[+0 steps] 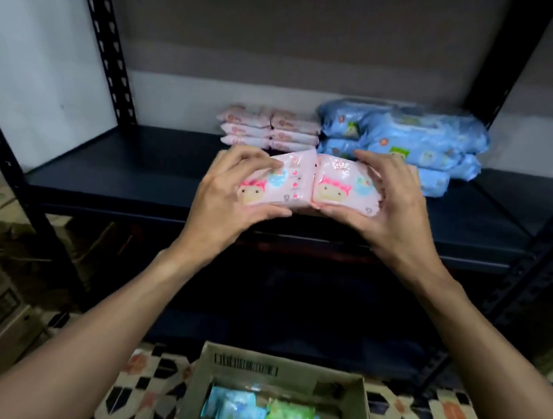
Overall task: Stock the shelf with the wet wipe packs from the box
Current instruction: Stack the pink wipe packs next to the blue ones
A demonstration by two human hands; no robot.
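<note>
At the frame's centre my left hand and right hand each grip a pink pack, edges touching, above the dark shelf.

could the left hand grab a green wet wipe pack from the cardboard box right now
Probably not yet: the left hand is up at the shelf, its fingers wrapped around a pink wet wipe pack. The green wet wipe pack lies uncovered in the open cardboard box.

Shelf board bare left of pink stacks; blue packs block right rear; far-right strip seemingly free.
</note>
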